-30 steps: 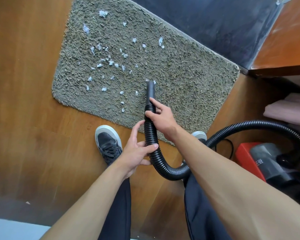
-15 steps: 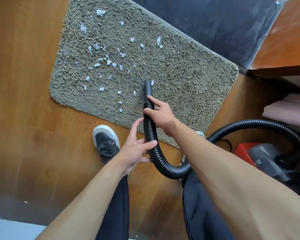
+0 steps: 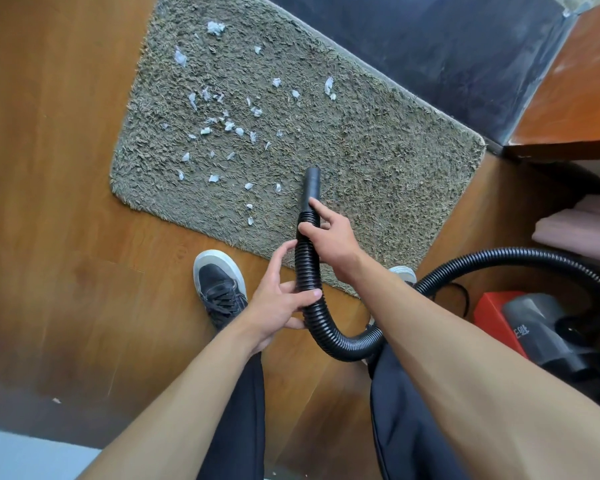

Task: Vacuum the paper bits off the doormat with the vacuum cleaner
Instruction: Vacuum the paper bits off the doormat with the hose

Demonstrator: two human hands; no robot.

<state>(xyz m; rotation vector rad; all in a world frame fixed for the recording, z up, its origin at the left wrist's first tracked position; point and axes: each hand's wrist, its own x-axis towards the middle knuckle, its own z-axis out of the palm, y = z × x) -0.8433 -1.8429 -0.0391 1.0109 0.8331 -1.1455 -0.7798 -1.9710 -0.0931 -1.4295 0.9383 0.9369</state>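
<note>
A shaggy grey-green doormat (image 3: 378,147) lies on the wooden floor, with several white paper bits (image 3: 229,126) scattered over its left half. The black ribbed vacuum hose (image 3: 307,261) ends in a smooth nozzle (image 3: 311,185) resting on the mat's middle, just right of the nearest bits. My right hand (image 3: 329,237) grips the hose just behind the nozzle. My left hand (image 3: 281,303) holds the hose lower down, thumb across it. The hose loops back to the red and grey vacuum cleaner (image 3: 527,327) at the right.
My left shoe (image 3: 219,285) stands on the wooden floor (image 3: 56,202) just before the mat; the right shoe's toe (image 3: 402,273) touches the mat's edge. A dark threshold (image 3: 430,46) borders the mat's far side. A wooden cabinet (image 3: 575,91) with pink cloth (image 3: 582,230) beneath stands right.
The paper bit that lay right beside the nozzle tip is gone. The nozzle stays near the mat's middle, and both hands keep their grip on the hose.
</note>
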